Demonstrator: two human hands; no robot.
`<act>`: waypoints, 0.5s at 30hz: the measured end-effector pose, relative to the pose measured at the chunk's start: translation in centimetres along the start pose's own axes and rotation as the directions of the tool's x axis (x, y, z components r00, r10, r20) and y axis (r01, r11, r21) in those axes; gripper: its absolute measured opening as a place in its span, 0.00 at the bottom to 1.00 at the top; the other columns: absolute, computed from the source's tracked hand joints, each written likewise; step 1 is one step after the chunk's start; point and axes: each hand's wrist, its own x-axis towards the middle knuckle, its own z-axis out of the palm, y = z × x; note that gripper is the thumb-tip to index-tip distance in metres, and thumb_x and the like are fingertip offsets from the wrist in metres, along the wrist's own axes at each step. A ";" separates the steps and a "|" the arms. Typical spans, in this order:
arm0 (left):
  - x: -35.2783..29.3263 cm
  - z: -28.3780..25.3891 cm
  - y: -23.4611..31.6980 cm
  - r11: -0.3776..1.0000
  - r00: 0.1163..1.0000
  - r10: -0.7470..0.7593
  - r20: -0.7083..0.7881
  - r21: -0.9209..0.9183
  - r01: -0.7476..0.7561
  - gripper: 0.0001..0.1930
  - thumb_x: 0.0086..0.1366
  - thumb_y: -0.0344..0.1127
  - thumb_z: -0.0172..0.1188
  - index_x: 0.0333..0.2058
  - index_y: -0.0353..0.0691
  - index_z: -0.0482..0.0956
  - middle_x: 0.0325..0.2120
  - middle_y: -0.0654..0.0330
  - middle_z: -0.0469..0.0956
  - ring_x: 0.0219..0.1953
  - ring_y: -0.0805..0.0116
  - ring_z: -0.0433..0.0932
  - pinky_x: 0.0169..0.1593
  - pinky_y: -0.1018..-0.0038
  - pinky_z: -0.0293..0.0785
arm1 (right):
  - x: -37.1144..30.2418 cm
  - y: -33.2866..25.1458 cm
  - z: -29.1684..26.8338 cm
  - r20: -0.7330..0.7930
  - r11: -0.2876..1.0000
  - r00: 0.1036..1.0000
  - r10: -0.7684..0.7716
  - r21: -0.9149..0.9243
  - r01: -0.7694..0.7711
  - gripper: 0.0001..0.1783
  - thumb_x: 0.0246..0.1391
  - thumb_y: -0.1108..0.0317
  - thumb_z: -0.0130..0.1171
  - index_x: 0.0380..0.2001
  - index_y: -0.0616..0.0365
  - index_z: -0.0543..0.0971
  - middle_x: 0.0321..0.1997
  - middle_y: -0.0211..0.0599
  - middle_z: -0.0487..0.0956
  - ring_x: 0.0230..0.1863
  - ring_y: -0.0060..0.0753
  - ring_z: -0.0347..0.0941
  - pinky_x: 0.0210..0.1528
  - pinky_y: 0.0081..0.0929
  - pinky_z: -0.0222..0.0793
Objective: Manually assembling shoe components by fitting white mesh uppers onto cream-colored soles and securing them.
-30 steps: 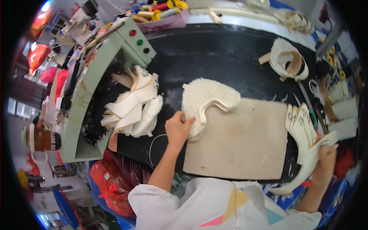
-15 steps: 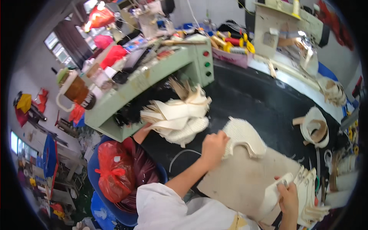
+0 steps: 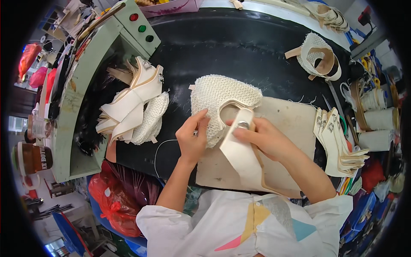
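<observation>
My right hand [image 3: 267,139] grips a cream strap piece [image 3: 244,160] with a metal buckle near its upper end, thumb pressed by the buckle. The strap hangs toward me over the board. Close by on the left, my left hand [image 3: 192,135] is closed, its fingertips at the edge of a stack of woven cream shoe-upper pieces [image 3: 220,94]. Whatever its fingers pinch, if anything, is hidden. The curved opening of the stack faces me, and the stack partly covers a beige board [image 3: 284,124] on the black table [image 3: 201,47].
More buckled straps [image 3: 332,137] lie fanned at the right. To the left, a pile of straps and woven pieces [image 3: 132,107] sits before a green metal shelf [image 3: 77,103]. A looped woven upper [image 3: 317,58] stands far right. Red bags [image 3: 113,201] fill a tub at lower left.
My view has tilted down toward the board. The right hand has brought the buckled strap from beside the right-hand straps to the woven stack. The left hand remains at the stack's left edge.
</observation>
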 end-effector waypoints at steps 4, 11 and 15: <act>-0.4 0.1 0.3 0.994 0.998 -0.047 -0.045 -0.096 0.043 0.18 0.60 0.23 0.55 0.50 0.33 0.69 0.25 0.63 0.76 0.22 0.84 0.69 0.25 0.89 0.64 | 2.9 1.0 0.4 0.054 0.993 0.994 0.090 -0.083 -0.085 0.20 0.53 0.62 0.58 0.46 0.62 0.73 0.38 0.34 0.76 0.37 0.21 0.73 0.38 0.22 0.71; -0.6 -0.9 -0.6 0.937 0.976 -0.199 0.090 -0.276 0.216 0.25 0.62 0.26 0.53 0.58 0.33 0.59 0.25 0.63 0.75 0.23 0.84 0.66 0.27 0.86 0.63 | 3.3 1.6 0.9 -0.028 1.000 1.000 -0.011 0.001 0.011 0.21 0.51 0.63 0.59 0.46 0.66 0.73 0.38 0.35 0.77 0.35 0.21 0.73 0.38 0.20 0.71; -0.7 -0.6 -2.2 0.992 0.952 -0.091 0.293 -0.054 0.111 0.24 0.60 0.26 0.55 0.56 0.33 0.63 0.35 0.53 0.79 0.35 0.72 0.78 0.38 0.79 0.73 | -2.3 -4.3 -1.8 -0.288 0.944 0.905 -0.313 0.009 0.329 0.22 0.53 0.64 0.57 0.46 0.72 0.72 0.41 0.42 0.78 0.34 0.24 0.76 0.38 0.20 0.72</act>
